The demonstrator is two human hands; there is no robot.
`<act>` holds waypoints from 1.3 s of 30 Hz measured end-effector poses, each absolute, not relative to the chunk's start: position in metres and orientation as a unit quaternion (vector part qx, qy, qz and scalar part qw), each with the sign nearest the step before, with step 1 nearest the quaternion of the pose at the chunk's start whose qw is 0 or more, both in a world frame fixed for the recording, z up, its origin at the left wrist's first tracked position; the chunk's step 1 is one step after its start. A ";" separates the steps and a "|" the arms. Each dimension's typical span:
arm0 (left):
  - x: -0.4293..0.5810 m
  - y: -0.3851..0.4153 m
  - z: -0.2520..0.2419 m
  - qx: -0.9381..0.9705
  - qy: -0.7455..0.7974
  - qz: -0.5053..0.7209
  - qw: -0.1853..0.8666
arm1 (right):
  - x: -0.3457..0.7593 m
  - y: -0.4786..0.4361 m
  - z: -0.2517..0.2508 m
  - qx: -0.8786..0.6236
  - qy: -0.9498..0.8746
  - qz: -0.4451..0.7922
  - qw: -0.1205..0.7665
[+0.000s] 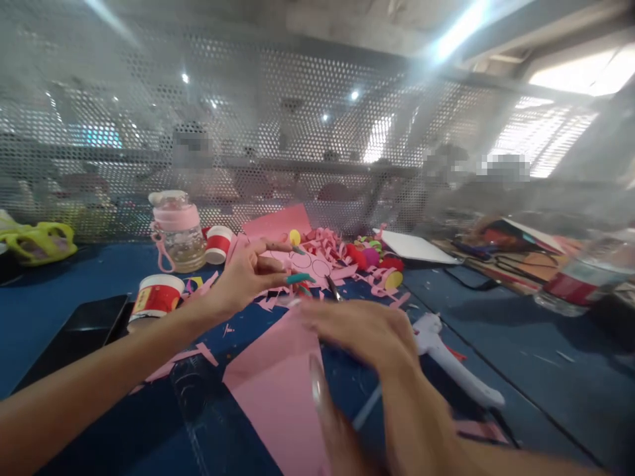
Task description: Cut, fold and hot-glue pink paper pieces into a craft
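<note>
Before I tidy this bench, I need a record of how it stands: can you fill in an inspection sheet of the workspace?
Surface: blue tabletop, with a dark seam on the right.
Things at the hands: pink sheet in front; paper with drawn circles beyond.
Clutter: curled pink scraps, two red-and-white cups, pink-topped bottle, white tool.
Left hand: at the near edge of the scraps; grip unclear.
Right hand: blurred, by the pink sheet's far end; grip unclear.
Cables: dark cord or strap on the right; cannot tell which.
Surroundings: perforated screen behind the table.
</note>
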State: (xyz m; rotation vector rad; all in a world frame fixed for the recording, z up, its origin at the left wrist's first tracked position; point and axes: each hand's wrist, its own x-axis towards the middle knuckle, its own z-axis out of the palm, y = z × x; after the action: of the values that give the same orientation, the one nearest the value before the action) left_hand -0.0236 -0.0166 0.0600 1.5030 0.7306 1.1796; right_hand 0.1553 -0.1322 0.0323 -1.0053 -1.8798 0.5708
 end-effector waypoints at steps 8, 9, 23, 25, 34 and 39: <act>-0.006 -0.030 0.049 0.602 0.274 0.477 0.579 | 0.157 -0.092 0.007 -0.359 -0.643 0.582 0.345; -0.005 -0.032 0.048 0.596 0.274 0.476 0.585 | 0.157 -0.091 0.001 -0.356 -0.628 0.602 0.342; -0.019 -0.048 0.055 0.742 0.317 0.552 0.211 | 0.163 -0.094 -0.003 -0.353 -0.583 0.625 0.380; -0.018 -0.049 0.056 0.746 0.311 0.558 0.189 | 0.162 -0.094 -0.004 -0.353 -0.582 0.629 0.377; -0.021 -0.049 0.054 0.761 0.315 0.546 0.153 | 0.160 -0.097 -0.003 -0.376 -0.563 0.632 0.376; -0.021 -0.050 0.053 0.758 0.318 0.547 0.159 | 0.160 -0.098 -0.002 -0.376 -0.564 0.628 0.382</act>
State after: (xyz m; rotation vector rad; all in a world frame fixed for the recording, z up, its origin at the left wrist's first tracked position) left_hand -0.0208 -0.0498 0.0529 2.1674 0.9095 1.5635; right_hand 0.1602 -0.0978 -0.0022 -0.9580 -1.4377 1.6029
